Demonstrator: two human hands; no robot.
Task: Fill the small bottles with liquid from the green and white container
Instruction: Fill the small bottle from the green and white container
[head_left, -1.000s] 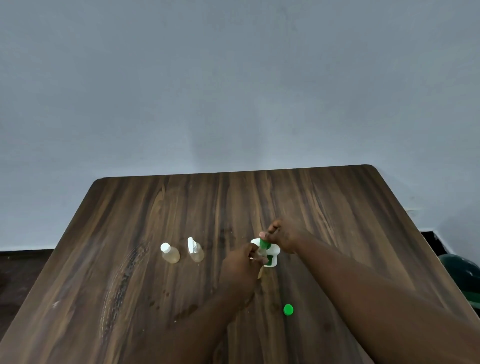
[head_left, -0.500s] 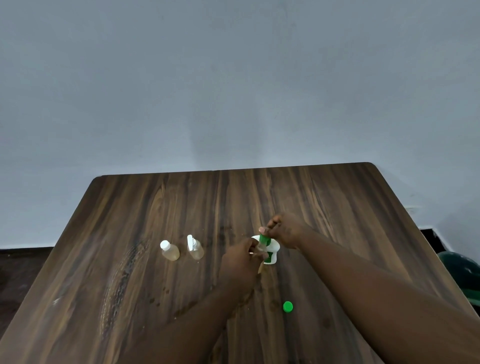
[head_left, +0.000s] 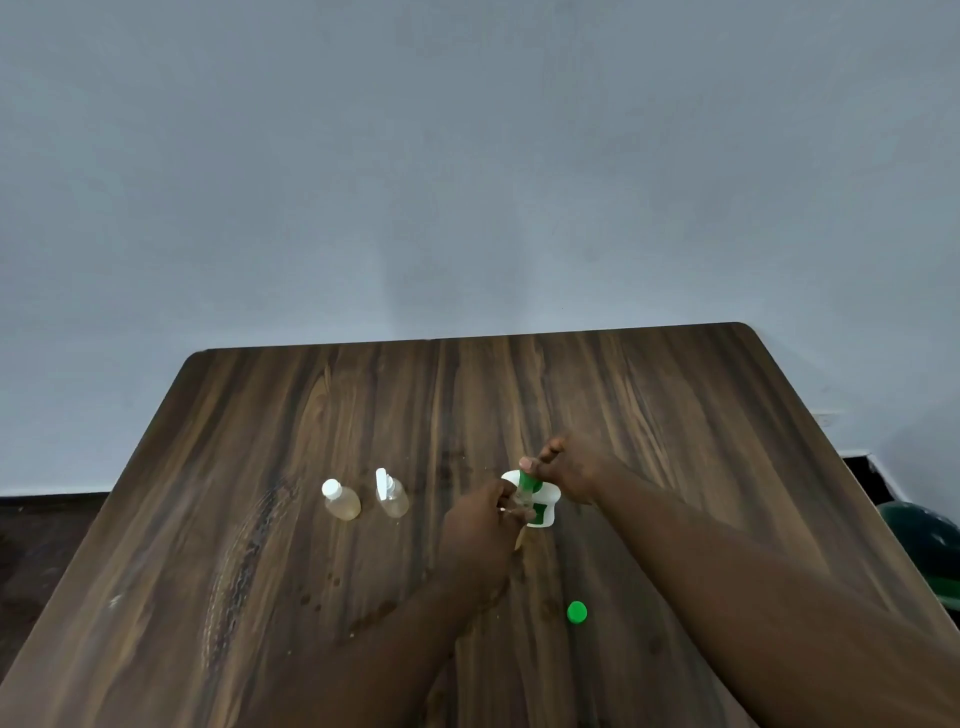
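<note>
Green and white container (head_left: 544, 508) sits mid-bench (head_left: 675, 415) between my hands, neck pointing away; my right hand (head_left: 571, 467) grips its green top, and my left hand (head_left: 480, 525) pinches a small clear bottle (head_left: 521, 510) against its front. Well to the left, a capped bottle (head_left: 340, 501) and its neighbour bottle (head_left: 390, 493) hold yellowish liquid; the green cap (head_left: 576, 612) lies nearer me.

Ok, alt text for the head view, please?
The right hand pinches the green top of the green and white container while the left hand holds what looks like a small clear bottle against it, over a wooden table. Two small bottles stand left of them; a green cap lies nearer the person.
</note>
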